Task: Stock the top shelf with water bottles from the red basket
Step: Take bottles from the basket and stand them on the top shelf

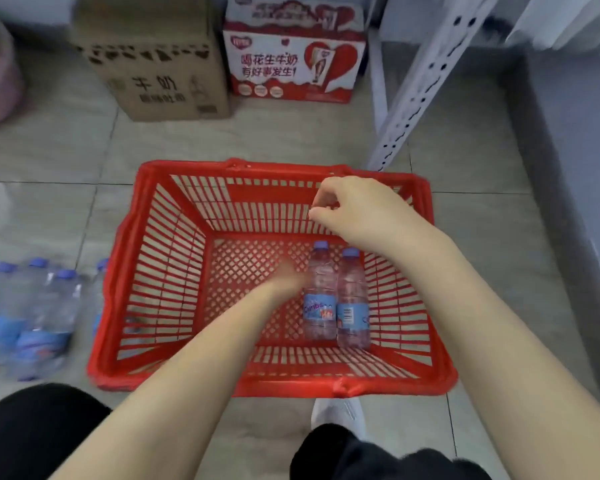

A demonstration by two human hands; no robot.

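The red basket [153, 271] sits on the tiled floor in front of me. Two clear water bottles with blue caps and blue labels lie side by side on its bottom at the right, the left bottle [319, 292] and the right bottle [352, 299]. My left hand [288, 278] reaches down into the basket and is blurred; it sits right against the left bottle's side, and its fingers cannot be made out. Above the basket's far right part hovers my right hand [350, 206], fingers loosely curled, holding nothing.
A shrink-wrapped pack of water bottles [32, 313] lies on the floor left of the basket. Behind the basket stand a brown cardboard box [153, 64] and a red-and-white milk carton [291, 53]. The white shelf upright [426, 81] rises at the right. My shoe [336, 414] is close to the basket's near edge.
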